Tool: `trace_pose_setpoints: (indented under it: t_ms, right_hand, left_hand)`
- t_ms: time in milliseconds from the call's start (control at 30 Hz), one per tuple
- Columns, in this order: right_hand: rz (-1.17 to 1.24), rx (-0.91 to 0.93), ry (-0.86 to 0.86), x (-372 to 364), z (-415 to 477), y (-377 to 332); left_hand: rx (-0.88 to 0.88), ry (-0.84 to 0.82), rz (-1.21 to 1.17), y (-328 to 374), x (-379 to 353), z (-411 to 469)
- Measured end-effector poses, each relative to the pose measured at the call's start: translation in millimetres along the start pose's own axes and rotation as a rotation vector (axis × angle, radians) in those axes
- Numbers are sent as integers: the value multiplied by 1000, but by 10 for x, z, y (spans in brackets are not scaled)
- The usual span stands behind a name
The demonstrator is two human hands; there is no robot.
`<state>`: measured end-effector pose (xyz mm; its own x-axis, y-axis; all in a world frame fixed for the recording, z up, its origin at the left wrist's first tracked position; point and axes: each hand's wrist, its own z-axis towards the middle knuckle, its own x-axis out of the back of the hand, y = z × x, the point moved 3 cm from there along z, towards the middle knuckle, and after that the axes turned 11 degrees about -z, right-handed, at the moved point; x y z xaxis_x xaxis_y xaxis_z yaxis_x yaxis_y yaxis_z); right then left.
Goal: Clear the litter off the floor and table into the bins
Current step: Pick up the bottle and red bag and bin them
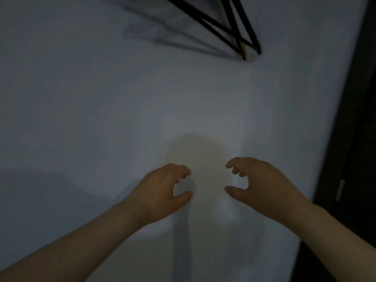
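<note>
Both forearms reach forward from the bottom edge, bare, and angle in toward each other over a pale white plane [81, 98]; the view is too dim and blurred to tell whether this is the floor or a surface. The left hand [162, 188] lies palm toward the right, its fingers [183, 169] bent into a claw and its thumb held below them with a clear gap between. The right hand [262, 184] mirrors it, knuckles up, fingers hooked down and thumb stretched toward the left hand. The hands are half open, apart from each other, and hold nothing that can be made out. Between and just beyond them lies a faint beige oval patch [198, 157]; whether it is litter or only a stain or shadow cannot be told. Thin black rods [230, 27] cross at the top, and a dark strip [354, 139] runs down the right side
</note>
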<state>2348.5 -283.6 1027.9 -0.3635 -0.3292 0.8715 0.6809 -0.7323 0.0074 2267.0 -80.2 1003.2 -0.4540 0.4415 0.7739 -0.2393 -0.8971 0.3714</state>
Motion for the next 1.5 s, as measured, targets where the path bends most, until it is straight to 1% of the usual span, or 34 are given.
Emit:
trace_pose_setpoints:
  t_ms: [100,233,300,433,600,800,1000,1167,1267,1333,1500]
  right_hand:
    - [39,144,42,71,182,-296]
    - [152,313,89,142,397,-990]
    - [226,417,118,208,460,-1422]
    - [308,640,113,388,460,-2357]
    - [450,898,151,832,104,-3589]
    - [666,1206,223,1551,-913,-4874]
    - [833,1462,229,2373,-2290,-5782]
    - [939,1625,194,2961,-3624,-6336]
    - [1001,1721,144,3224,-4391,-6592]
    - [1014,1780,140,3389,-4832,-6737]
    - [1025,1919,128,3740,-5741,-7045]
  left_hand:
    - [82,74,163,-2,446,-290]
    - [203,163,405,25,1168,-784]
    - [282,189,491,57,1496,-1092]
    - [464,247,639,181,2090,-1814]
    - [705,342,806,575,2800,-2960]
    - [941,477,983,1489,3405,-4411]
    - [1169,561,1116,2745,3675,-5766]
    - [1378,639,1162,3835,3675,-6863]
    - [1488,660,1197,4414,3596,-7419]
    - [1562,673,1214,4769,3558,-7735]
    - [1664,763,1243,5469,3472,-8356]
